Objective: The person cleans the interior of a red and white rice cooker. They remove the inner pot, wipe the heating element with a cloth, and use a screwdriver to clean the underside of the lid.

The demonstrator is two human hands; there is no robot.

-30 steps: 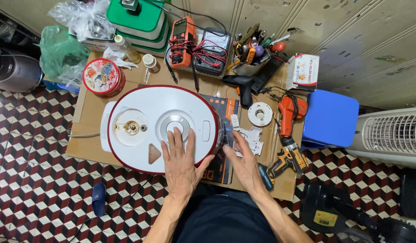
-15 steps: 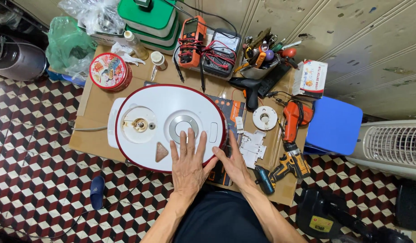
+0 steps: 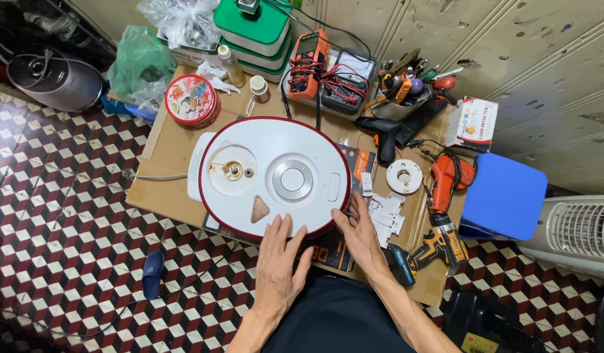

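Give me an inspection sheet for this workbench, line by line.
Surface: cardboard sheet over a low table, crowded.
Job's things: round white appliance with red rim, lying flat.
Clutter: round red tin, multimeter, black glue gun, orange drill, tool cup, small white parts.
Hands: left hand flat on the appliance's near edge; right hand on its right rim; neither grips anything.
Cables: white cord leaving the appliance's left side; meter leads coiled.
Surroundings: chequered tile floor, blue stool, white fan.
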